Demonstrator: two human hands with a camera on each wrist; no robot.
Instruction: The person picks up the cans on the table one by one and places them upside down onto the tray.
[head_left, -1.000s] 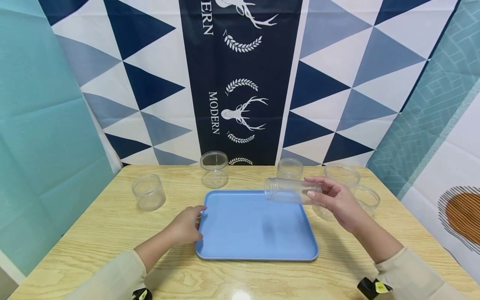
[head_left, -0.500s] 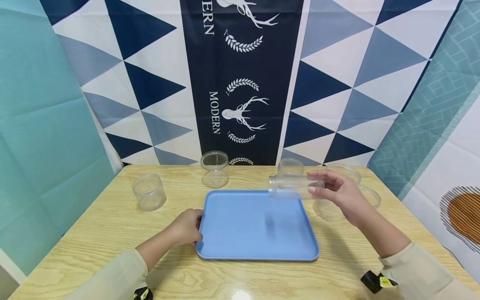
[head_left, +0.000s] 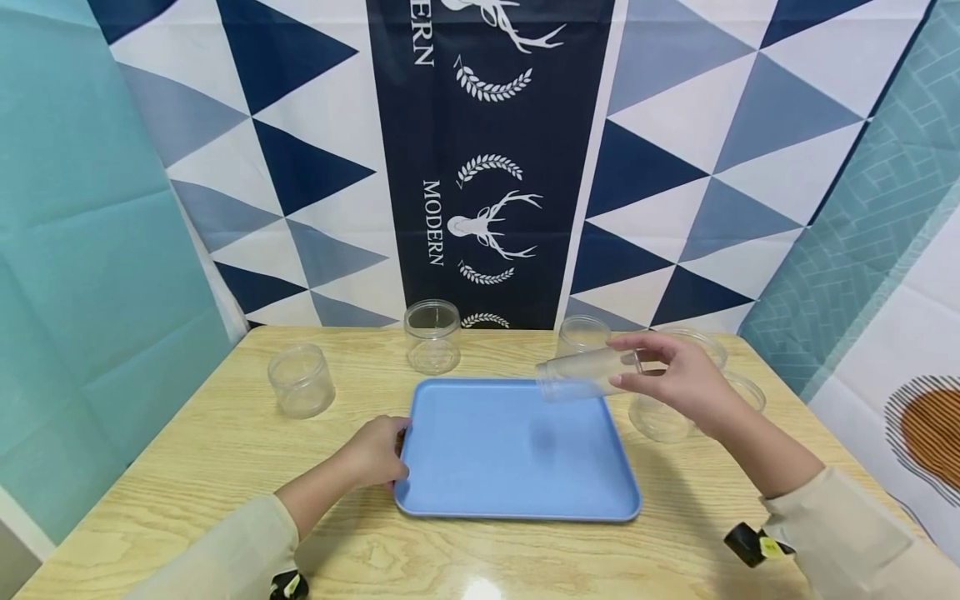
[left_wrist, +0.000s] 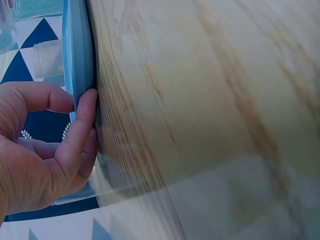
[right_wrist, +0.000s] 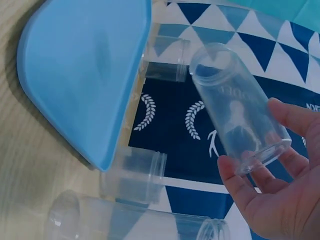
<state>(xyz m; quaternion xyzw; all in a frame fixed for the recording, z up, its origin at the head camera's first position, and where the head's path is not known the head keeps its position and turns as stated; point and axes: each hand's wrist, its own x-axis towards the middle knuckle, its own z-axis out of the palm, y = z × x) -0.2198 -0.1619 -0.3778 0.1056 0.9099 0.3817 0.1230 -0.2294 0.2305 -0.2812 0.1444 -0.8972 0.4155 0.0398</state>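
A clear plastic jar (head_left: pixel 581 375) lies sideways in my right hand (head_left: pixel 678 375), above the back right corner of the blue tray (head_left: pixel 510 450). Fingers and thumb grip the jar around its base end, and its open mouth faces left, dipping a little. In the right wrist view the jar (right_wrist: pixel 240 110) looks see-through, with no lid on it. At the tray's left edge, my left hand (head_left: pixel 375 454) pinches the rim. The left wrist view has the thumb on one side of the tray's rim (left_wrist: pixel 80 45) and fingers on the other.
Clear jars stand around the tray on the wooden table: one at the left (head_left: pixel 302 381), another at the back (head_left: pixel 432 337), and several at the right, including a short jar (head_left: pixel 660 417) partly behind my right hand. A patterned cloth (head_left: pixel 480 167) hangs behind the table.
The held jar has gone from nearly level to tilted, its mouth end lower. My right hand has moved slightly right and up. The left fingers have closed further around the tray's edge.
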